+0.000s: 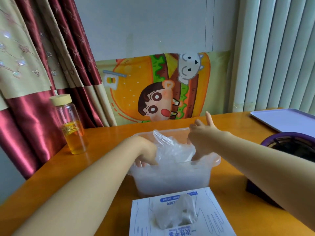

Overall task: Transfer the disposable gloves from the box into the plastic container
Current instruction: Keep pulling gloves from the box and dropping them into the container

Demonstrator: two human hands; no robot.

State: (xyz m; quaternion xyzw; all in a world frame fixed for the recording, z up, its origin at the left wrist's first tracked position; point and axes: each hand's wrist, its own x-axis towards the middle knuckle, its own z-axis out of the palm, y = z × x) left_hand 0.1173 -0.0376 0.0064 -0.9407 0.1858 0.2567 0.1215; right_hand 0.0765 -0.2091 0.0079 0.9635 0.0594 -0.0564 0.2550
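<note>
A translucent plastic container (172,182) stands mid-table, holding a crumpled heap of clear disposable gloves (173,150) that rises above its rim. My left hand (146,150) reaches down into the container's left side; its fingers are buried behind the plastic film. My right hand (199,139) is over the right side with its fingers pointing straight down onto the heap and its thumb sticking up. In front of the container lies the white-and-blue glove box (141,217), where a clear glove (175,212) pokes out of the top opening.
A glass bottle (73,132) with a yellow lid and amber liquid stands at the table's left. A pale tray (286,120) lies at the back right, and a dark purple round thing (289,142) sits by my right forearm. Curtains and a wall close the back.
</note>
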